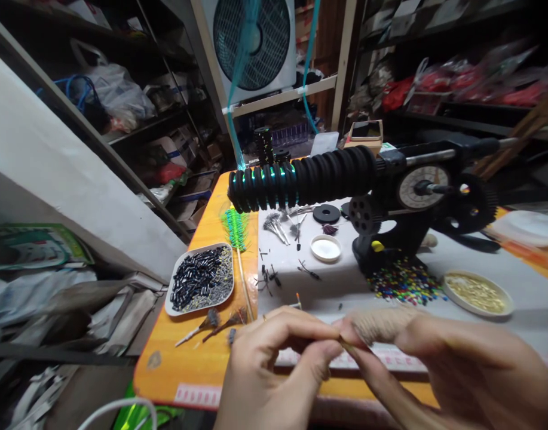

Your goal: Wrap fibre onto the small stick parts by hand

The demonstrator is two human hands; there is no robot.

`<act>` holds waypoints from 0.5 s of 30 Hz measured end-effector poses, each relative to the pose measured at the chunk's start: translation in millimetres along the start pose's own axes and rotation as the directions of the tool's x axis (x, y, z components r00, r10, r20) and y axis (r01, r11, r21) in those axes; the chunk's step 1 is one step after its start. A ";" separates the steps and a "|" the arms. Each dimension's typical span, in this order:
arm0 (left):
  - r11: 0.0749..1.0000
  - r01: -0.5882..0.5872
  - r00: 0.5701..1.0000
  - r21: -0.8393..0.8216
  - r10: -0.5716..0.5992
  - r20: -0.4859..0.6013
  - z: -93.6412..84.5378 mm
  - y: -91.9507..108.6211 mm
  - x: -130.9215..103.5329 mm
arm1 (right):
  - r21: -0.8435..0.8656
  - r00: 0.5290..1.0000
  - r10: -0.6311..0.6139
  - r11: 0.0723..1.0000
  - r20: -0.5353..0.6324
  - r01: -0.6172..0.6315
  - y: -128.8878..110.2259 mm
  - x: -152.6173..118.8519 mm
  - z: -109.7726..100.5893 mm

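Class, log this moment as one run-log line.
left hand: pinching small thin piece | right hand: pinching same piece | behind: bead pile, winder

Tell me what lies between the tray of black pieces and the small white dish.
In the head view, between the tray of black pieces and the small white dish lie a thin stick and scattered small dark bits.

centre: black winding machine [403, 203] with its ribbed roller [300, 179] blocks the way.
lower left: bare orange table [193, 364] below the tray [202, 278] is open.
right: bead pile [406, 286] and gold dish [477, 294] crowd the mat.
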State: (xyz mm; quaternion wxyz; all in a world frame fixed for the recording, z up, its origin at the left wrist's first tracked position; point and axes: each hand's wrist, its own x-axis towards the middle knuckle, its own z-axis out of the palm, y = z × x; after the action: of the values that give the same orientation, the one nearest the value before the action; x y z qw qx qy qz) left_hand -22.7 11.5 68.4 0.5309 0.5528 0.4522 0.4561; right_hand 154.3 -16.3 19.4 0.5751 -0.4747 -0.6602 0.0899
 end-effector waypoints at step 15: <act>0.991 -0.056 0.991 -0.124 0.040 -0.127 6.5 -4.4 -0.3 | -0.029 0.977 -0.094 0.994 0.190 0.101 -13.4 17.2 5.5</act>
State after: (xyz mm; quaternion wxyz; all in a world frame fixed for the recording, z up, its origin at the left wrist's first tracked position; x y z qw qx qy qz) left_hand -16.4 10.2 63.9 0.5245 0.4992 0.4411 0.5303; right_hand 144.6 -8.4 38.1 0.5043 -0.4421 -0.7358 0.0934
